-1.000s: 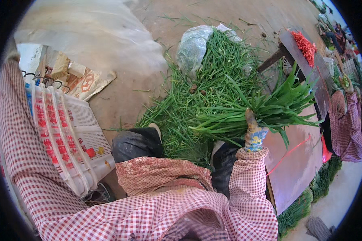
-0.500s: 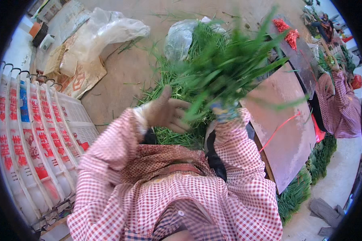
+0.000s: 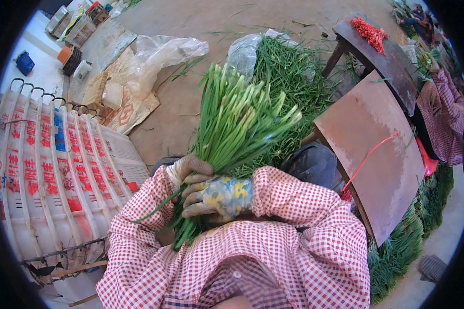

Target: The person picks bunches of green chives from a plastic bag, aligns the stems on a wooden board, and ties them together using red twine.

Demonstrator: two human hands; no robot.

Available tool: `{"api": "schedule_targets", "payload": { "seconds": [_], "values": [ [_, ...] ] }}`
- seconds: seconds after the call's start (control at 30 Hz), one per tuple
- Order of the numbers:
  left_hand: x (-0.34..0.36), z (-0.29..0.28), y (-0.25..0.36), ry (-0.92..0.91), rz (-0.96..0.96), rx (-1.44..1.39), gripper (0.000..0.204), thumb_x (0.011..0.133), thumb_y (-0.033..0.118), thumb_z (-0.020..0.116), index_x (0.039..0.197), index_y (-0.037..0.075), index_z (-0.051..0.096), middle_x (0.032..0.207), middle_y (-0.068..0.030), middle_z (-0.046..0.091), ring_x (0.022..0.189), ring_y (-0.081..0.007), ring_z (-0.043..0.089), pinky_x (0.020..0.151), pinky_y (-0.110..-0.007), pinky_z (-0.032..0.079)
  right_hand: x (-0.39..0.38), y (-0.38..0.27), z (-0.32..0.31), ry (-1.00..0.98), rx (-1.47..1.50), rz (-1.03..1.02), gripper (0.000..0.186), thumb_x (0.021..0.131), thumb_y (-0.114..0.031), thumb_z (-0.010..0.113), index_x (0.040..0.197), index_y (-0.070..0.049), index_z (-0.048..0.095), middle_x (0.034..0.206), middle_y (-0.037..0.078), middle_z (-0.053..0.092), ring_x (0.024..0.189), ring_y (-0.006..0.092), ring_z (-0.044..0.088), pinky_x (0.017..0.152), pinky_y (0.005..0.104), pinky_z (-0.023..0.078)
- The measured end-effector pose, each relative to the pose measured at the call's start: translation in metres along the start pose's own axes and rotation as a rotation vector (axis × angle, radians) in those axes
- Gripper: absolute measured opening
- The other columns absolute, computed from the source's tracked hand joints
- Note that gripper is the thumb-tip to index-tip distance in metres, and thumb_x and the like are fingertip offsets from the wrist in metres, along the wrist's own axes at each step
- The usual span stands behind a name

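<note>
A thick bunch of green chives [image 3: 232, 121] is held in front of my chest, its pale stem ends fanned upward and away from me. My left hand [image 3: 192, 169], in a dull grey-brown glove, wraps round the bunch at its middle. Just below, my right hand [image 3: 216, 198], gloved with a yellow and blue flowered cuff, closes on the same bunch. The leafy ends hang down past both hands towards my lap. Beyond the bunch, a heap of loose chives [image 3: 288, 67] lies on the floor beside a clear plastic bag [image 3: 242, 54].
On my right stands a worn reddish board [image 3: 371, 154] with a red tie on it. Behind it, a dark stool [image 3: 376, 62] bears red ties [image 3: 368, 33]. White crates [image 3: 62, 165] stand at my left. Bundled greens [image 3: 397, 262] line the far right, near another person's sleeve [image 3: 446, 108].
The chives have swung from my right side to the middle and turned, stem ends now pointing away. My left hand, open before, has taken hold of them alongside the right.
</note>
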State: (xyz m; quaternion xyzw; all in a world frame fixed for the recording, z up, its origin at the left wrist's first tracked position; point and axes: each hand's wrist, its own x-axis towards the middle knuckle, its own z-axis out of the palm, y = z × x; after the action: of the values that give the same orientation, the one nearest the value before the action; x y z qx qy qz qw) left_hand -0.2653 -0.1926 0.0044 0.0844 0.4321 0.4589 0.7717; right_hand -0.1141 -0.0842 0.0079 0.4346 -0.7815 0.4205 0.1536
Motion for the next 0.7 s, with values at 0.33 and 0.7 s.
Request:
{"api": "schedule_targets", "payload": {
  "seconds": [0.33,0.7],
  "values": [
    [-0.042,0.002,-0.095,0.081,0.291,0.193,0.093,0.060,0.013,0.089,0.141,0.003,0.045,0.135,-0.0108,0.056,0.122,-0.0249,0.054,0.108,-0.041,0.038,-0.115,-0.072,0.070,1.081,1.202,1.147,0.052,0.084,-0.048,0.069,0.118,-0.010,0.059,0.115,0.007,0.062,0.099,0.0190,0.059,0.085,0.0390,0.049],
    [-0.007,0.014,-0.137,-0.042,0.317,1.039,0.065,0.073,0.023,0.083,0.130,0.005,0.056,0.127,-0.0114,0.061,0.114,-0.0221,0.055,0.101,-0.036,0.042,-0.122,0.006,-0.038,0.915,1.162,0.623,0.072,0.092,-0.052,0.057,0.148,-0.011,0.035,0.144,0.018,0.044,0.124,0.0304,0.051,0.103,0.0414,0.042]
  ]
}}
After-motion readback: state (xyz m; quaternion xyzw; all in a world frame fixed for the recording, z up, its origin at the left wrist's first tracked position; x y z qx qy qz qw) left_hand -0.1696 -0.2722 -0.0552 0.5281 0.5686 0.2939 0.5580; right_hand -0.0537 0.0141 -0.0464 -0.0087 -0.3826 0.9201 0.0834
